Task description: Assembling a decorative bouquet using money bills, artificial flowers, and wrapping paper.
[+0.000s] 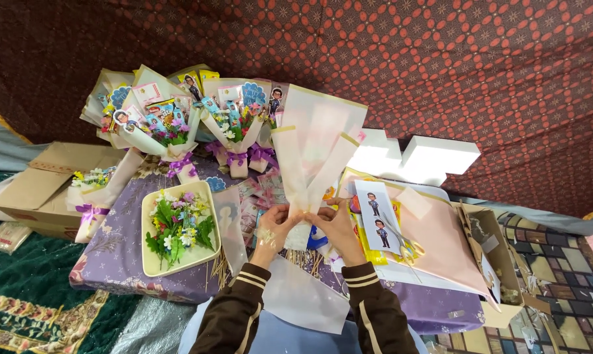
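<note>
Head view shows both hands meeting at the narrow waist of a tall cone of translucent white wrapping paper with thin yellow edging (pixel 316 147), which stands upright over the middle of the low table draped in a lilac floral cloth (pixel 116 252). The left hand (pixel 275 226) and the right hand (pixel 338 226) pinch the gathered neck from either side, fingers closed on the paper, seemingly to keep the folds bunched while the top fans open. The paper looks stiff, frosted and creased into overlapping layers. Finished bouquets with purple ribbon bows (pixel 178 134) lean together behind, and a cream rectangular tray of small artificial flowers (pixel 177 228) sits just left.
</note>
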